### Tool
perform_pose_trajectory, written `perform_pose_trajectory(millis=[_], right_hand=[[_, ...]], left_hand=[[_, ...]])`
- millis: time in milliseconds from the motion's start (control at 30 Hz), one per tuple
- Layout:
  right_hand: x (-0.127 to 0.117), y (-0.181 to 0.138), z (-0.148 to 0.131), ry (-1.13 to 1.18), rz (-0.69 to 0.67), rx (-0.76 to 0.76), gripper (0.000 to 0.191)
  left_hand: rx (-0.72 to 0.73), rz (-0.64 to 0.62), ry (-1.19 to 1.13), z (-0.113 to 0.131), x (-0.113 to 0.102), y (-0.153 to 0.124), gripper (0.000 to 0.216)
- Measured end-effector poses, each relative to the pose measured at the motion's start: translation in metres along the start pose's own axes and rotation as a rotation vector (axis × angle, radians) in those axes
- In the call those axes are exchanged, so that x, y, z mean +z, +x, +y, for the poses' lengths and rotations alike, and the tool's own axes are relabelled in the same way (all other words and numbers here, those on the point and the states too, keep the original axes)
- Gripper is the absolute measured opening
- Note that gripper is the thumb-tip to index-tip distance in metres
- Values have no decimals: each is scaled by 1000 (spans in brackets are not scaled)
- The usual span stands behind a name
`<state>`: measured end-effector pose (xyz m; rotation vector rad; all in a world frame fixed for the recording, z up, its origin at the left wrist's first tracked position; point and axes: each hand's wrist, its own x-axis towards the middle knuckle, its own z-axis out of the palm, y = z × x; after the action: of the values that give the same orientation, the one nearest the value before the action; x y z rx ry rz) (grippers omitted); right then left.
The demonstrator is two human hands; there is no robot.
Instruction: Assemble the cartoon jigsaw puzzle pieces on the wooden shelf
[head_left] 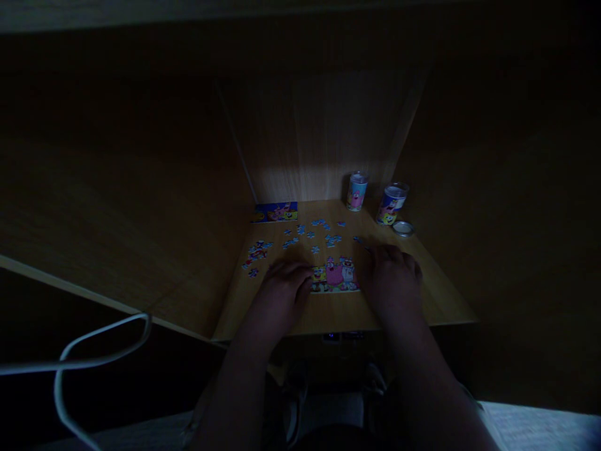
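A partly assembled jigsaw puzzle [335, 275] with pink and yellow cartoon figures lies on the wooden surface. At its left edge, my left hand [280, 289] rests with curled fingers, thumb and fingertips against the puzzle. My right hand [394, 279] is over the right side, its fingers closed in a pinch; a small pale puzzle piece [369, 249] shows dimly at the fingertips. Beyond the hands lie several loose blue pieces [315, 249]. More loose pieces in red and blue [257, 252] are grouped at the left. The puzzle's right edge is partly hidden by my right hand.
Two cartoon-printed cans, one pink and light blue [357, 193], one blue and yellow [390, 205], stand at the back right beside a round lid [403, 228]. A blue picture card [276, 212] lies back left. Wooden panels enclose the dim space; a white cable [94, 360] hangs left.
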<state>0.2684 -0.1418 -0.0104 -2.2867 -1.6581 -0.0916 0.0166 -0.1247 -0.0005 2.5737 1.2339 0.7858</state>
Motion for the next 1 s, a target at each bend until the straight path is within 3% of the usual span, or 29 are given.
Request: perform_pose_trajectory(millis=[267, 567, 1000], right_hand=[[0, 0, -1, 2, 8, 4, 45], [3, -1, 1, -3, 26, -1, 44], [-4, -2, -2, 0, 3, 8, 44]], left_hand=[[-8, 7, -24, -2, 2, -1, 21], [-256, 222, 76, -17, 1, -4, 31], [-353, 91, 242, -11, -1, -1, 31]])
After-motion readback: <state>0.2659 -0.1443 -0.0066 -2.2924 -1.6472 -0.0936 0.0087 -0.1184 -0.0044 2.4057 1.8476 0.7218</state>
